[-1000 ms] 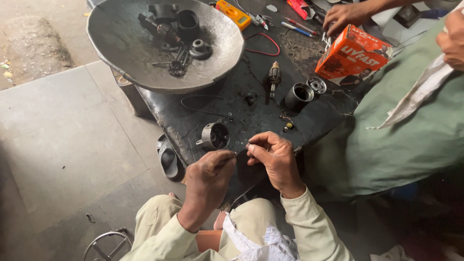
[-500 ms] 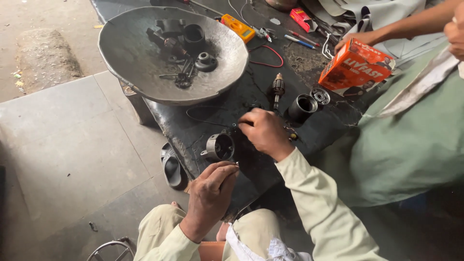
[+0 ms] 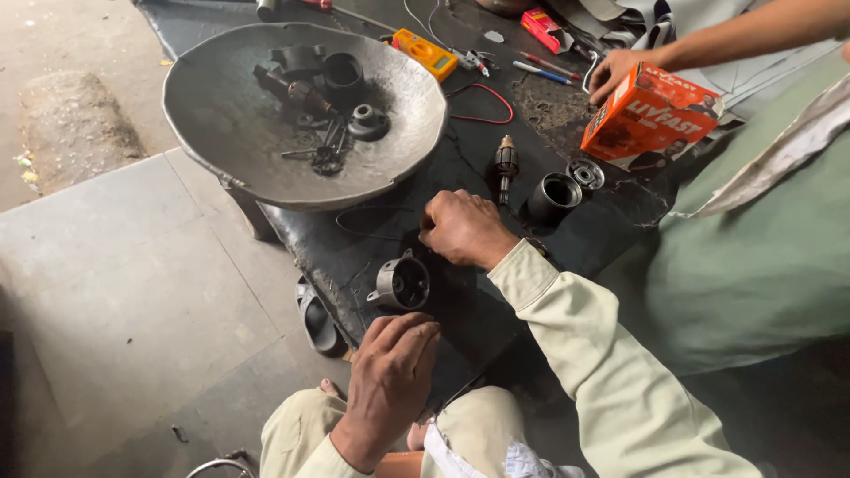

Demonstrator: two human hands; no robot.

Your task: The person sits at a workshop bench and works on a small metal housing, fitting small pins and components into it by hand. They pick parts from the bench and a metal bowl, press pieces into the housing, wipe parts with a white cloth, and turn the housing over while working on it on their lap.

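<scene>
Orange cardboard box [image 3: 652,117] with white lettering, tilted on the far right of the dark, greasy desk [image 3: 354,257]; another person's hand [image 3: 617,73] grips its top corner. Yellow rectangular meter [image 3: 426,54] lies at the far edge beside the bowl, a red wire [image 3: 487,115] looping from it. Small red packet [image 3: 544,28] further back.

Wide, shallow grey metal bowl [image 3: 221,133] sits on the left of the desk; it holds dark motor parts: black cylinders, a round grey fitting, a small bracket.

Loose on the desk: copper-wound armature [image 3: 506,165], black cylindrical motor casing [image 3: 553,196], small bearing plate [image 3: 585,173].

Grey metal end housing with mounting lugs [image 3: 402,283] stands on the near part of the desk, between the two hands. Right hand [image 3: 462,227] is curled into a loose fist just beyond it, knuckles up; whether it holds anything cannot be told. Left hand [image 3: 391,376] rests near the desk edge just below the housing, fingers bent, holding nothing visible, not touching the housing.
</scene>
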